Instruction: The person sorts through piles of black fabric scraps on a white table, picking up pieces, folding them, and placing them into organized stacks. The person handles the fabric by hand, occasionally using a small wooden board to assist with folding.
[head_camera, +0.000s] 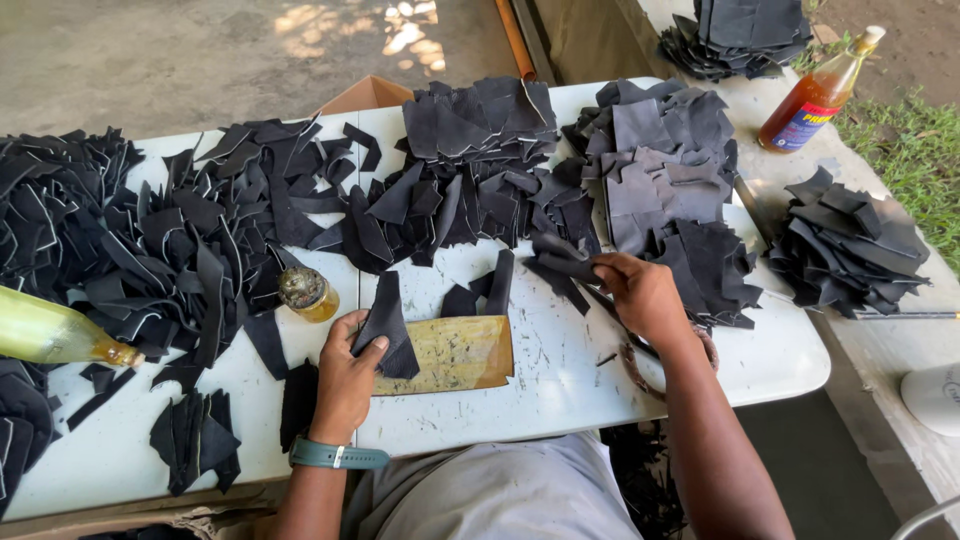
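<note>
Leather offcuts (150, 250) are lying in a loose, tangled heap on the white counter (560, 395), well out to the left of the left hand and seemingly not yet sorted. A pale bottle (55, 330) is lying on its side at the far-left edge, and a small capped jar (307, 293) is standing just beyond the left hand. That left hand (350, 375) is pressing 1 dark leather piece (388, 325) down with closed fingers, the piece resting partly on a yellowish board (455, 353) that is sitting between the 2 hands. Beyond the board, 2 or 3 single pieces are waiting on the bare counter. The right hand (640, 295) is closing around another dark strip (565, 265), pulling it from the edge of a tidier stack (660, 170) just beyond it. Further right of the right hand, a separate stacked pile (845, 245) is sitting on a neighbouring surface beside an amber bottle (815, 95). Judging by the piles, the stacked share looks smaller than the loose one, so much seems to be remaining.
</note>
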